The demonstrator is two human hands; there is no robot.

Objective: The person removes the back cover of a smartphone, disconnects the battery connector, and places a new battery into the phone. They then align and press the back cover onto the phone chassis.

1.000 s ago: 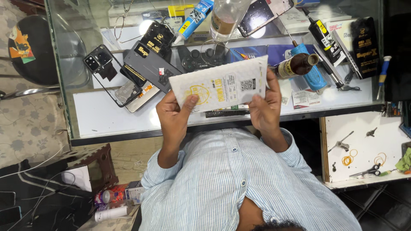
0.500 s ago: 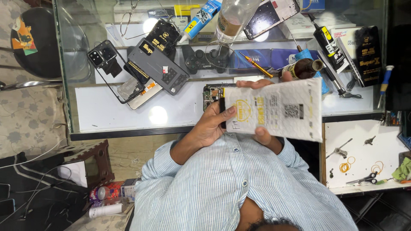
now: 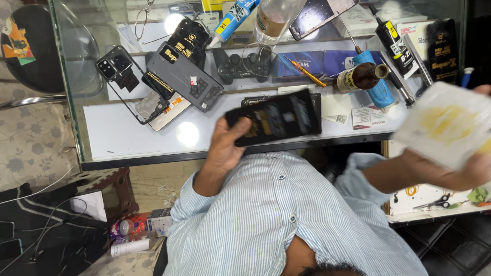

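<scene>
Black flat pack (image 3: pixel 276 118) now out of its white sleeve (image 3: pixel 444 125) | L hand (image 3: pixel 225 145) grips pack over near edge of glass counter (image 3: pixel 128 130) | R hand (image 3: pixel 473 168) holds sleeve — swung far right, blurred — the two now well apart.

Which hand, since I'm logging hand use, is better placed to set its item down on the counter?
Left, probably. The left hand holds the black flat pack right over the white mat on the counter. The right hand is off to the side, past the counter's edge, with the blurred white sleeve.
</scene>
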